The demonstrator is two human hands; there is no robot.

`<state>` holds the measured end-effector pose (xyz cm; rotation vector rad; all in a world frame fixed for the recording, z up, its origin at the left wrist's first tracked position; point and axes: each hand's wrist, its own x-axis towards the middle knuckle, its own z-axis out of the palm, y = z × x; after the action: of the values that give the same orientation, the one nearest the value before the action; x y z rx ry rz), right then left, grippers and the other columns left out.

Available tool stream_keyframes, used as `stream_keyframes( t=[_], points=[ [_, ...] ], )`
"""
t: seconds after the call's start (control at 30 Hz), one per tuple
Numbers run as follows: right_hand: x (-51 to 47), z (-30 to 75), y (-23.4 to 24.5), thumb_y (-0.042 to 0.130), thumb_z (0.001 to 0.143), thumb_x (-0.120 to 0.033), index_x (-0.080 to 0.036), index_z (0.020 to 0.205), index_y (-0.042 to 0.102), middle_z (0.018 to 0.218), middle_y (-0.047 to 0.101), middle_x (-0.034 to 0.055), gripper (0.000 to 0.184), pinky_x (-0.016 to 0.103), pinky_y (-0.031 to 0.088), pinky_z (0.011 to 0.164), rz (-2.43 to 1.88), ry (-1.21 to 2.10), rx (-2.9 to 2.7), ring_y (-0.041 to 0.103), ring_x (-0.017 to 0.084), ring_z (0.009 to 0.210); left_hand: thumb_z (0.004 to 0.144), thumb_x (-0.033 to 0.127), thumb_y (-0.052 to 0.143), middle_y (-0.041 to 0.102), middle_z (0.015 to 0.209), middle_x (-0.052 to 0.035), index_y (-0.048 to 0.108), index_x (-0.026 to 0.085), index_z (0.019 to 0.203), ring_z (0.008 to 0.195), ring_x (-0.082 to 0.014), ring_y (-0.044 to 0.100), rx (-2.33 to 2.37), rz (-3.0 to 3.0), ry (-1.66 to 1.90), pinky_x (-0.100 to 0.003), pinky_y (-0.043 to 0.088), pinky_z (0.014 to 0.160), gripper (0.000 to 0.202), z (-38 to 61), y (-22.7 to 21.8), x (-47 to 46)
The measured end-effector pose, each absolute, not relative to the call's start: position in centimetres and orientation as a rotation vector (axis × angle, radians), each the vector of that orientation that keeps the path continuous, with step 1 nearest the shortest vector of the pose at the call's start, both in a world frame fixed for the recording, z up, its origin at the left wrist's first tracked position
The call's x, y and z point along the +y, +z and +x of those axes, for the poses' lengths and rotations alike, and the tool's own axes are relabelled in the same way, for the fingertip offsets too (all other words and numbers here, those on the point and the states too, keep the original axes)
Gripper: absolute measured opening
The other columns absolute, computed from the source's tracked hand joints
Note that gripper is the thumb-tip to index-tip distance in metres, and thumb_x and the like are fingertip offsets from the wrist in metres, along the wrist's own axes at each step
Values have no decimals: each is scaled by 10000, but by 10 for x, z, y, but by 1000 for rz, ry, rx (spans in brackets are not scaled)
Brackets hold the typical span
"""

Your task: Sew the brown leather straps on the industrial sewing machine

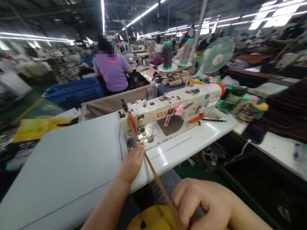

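Note:
A white sewing machine [153, 110] with orange lettering stands on the pale table. From its presser foot a narrow brown strip [156, 177] runs down over the table's front edge toward my lap. My left hand [133, 161] lies right in front of the presser foot, fingers pressed together on the strip. Lower right and close to the camera, my right hand [203, 203] is closed around the strip's near part, its fingers curled; the end of the strip is hidden by this hand. A pink clip-like piece [178, 110] hangs on the machine's arm.
Thread cones [167, 55] and a green fan [217, 55] stand behind the machine. A phone [254, 131] with a white cable lies on the right-hand table, beside stacked dark fabric [287, 111]. A blue crate [74, 92] and a person in purple [111, 72] are beyond.

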<state>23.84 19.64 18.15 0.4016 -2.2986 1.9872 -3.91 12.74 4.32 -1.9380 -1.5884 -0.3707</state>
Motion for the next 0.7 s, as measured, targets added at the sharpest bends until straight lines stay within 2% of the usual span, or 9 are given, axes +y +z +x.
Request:
stream_keyframes(
  t=[0.17,0.3,0.47,0.57,0.63,0.7],
  points=[
    [194,236,188,511,1028,-639,-178,808,781,691,682,94,578,298,453,650,268,1968,-2402,613,180,637,994,37,478,785,1186,-175,704,53,1211,1101,-256,748,-1612,-1924,-342,-369,623,984,314,-39,46,129],
    [194,234,183,506,1033,-650,-176,892,813,716,685,78,583,307,459,693,183,1895,-2465,632,191,708,1005,62,492,789,1182,-163,702,56,1219,1103,-251,748,-1593,-1905,-335,-359,620,988,300,-40,46,129],
    [195,239,171,644,990,-568,-230,1018,801,843,728,47,374,307,513,770,-149,1753,-2538,672,196,799,1005,66,496,786,1186,-163,694,51,1229,1108,-249,744,-1599,-1907,-329,-360,615,994,299,-40,46,129],
    [194,240,168,696,969,-496,-269,1092,786,856,725,23,274,298,521,769,-348,1680,-2563,679,199,827,1005,69,499,783,1192,-165,687,53,1234,1113,-250,739,-1622,-1916,-307,-364,614,990,297,-39,46,129],
    [194,239,168,698,971,-476,-271,1077,782,855,722,17,246,281,523,737,-382,1663,-2576,678,192,810,1004,73,507,779,1198,-171,682,51,1239,1122,-250,735,-1642,-1922,-288,-368,607,998,294,-39,46,129],
    [193,238,170,702,970,-479,-254,978,778,848,718,17,237,267,525,712,-364,1657,-2602,675,186,793,1002,76,517,775,1203,-177,676,49,1245,1132,-250,731,-1663,-1929,-269,-369,596,1015,292,-38,46,129]
  ],
)
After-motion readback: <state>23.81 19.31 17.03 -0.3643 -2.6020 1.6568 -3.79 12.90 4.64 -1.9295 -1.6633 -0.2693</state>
